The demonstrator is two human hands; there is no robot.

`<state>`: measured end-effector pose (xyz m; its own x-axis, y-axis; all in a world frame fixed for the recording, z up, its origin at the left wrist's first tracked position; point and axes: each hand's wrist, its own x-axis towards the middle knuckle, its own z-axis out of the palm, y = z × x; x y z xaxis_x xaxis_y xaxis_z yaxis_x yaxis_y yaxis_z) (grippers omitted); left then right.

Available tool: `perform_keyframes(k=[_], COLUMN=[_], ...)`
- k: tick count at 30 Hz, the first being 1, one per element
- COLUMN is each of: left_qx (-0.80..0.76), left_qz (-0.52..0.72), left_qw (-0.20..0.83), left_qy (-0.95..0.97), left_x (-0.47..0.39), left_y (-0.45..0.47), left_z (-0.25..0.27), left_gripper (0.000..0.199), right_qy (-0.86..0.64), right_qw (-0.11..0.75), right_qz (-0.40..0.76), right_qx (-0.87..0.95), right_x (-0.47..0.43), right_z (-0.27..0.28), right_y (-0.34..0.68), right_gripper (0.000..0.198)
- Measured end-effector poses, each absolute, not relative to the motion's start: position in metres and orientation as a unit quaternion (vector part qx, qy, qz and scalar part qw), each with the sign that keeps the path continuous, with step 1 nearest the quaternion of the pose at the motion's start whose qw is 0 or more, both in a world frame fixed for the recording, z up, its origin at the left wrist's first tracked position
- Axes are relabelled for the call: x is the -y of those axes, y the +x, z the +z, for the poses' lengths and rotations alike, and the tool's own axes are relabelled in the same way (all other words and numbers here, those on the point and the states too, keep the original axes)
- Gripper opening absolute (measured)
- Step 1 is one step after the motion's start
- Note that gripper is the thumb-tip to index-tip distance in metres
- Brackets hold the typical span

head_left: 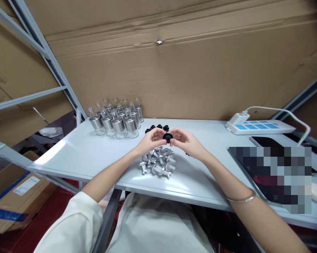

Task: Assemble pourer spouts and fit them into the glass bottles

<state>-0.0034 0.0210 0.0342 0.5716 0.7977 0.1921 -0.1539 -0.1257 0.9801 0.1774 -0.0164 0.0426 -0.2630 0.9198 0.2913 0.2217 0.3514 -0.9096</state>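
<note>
Between my two hands, over the middle of the table, is a round black stopper-like cap (168, 137). My left hand (153, 138) pinches its left side, and the fingertips of my right hand (183, 138) close on its right side. Just below my hands lies a heap of silvery metal pourer spouts (158, 162). Behind my fingers stand several more black caps (159, 127), some partly hidden by my left hand. A small dark piece shows under my right hand, too covered to name.
Several glass bottles with metal sleeves (118, 124) stand at the back left of the white table (105, 158). On the right are a power strip (261, 127) with a plugged charger (239, 118), a phone (265, 142) and a blurred-out flat item. Cardboard (174, 77) walls the back.
</note>
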Motion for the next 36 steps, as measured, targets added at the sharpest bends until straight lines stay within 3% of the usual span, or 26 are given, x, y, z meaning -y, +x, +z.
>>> perform_keyframes(k=[36], left_qx=[-0.252], left_qz=[0.357], left_qw=[0.524], left_qy=[0.731], left_x=[-0.0165], left_y=[-0.0048], left_z=[0.0325], left_gripper=[0.034], right_qy=[-0.421], right_qw=[0.404], right_qz=[0.284], right_qx=[0.761], right_x=[0.0223], right_z=[0.0468], right_y=[0.1678], right_gripper=[0.016])
